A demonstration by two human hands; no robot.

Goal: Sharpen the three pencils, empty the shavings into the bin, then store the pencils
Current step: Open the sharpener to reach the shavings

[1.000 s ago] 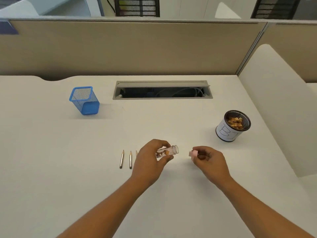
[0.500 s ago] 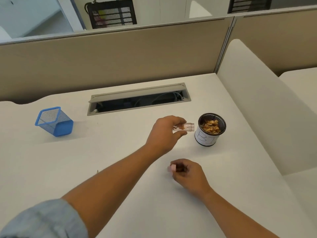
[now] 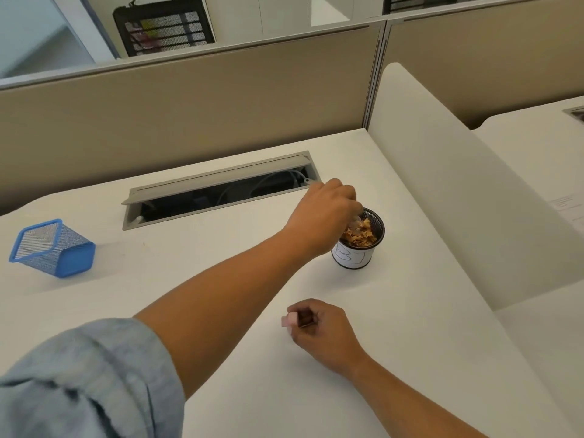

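My left hand (image 3: 322, 213) reaches across the desk and grips a small clear shavings container (image 3: 355, 222), tipped mouth-down over the bin (image 3: 358, 257). The bin is a black mesh cup with a white paper wrap, and it holds a heap of brown shavings (image 3: 361, 235). Most of the container is hidden behind my fingers. Nearer to me, my right hand (image 3: 319, 330) rests on the desk and pinches the pink sharpener cap (image 3: 289, 320). The pencils are out of view.
A blue mesh pencil holder (image 3: 53, 248) stands at the far left of the white desk (image 3: 221, 263). An open cable tray (image 3: 218, 191) runs along the back. A beige partition wall rises behind, and a white divider (image 3: 458, 200) borders the right side.
My left hand has carried the clear container from beside the pencils to the right, up over the bin, and tilted it. My view has swung right, so the pencils have left the frame.
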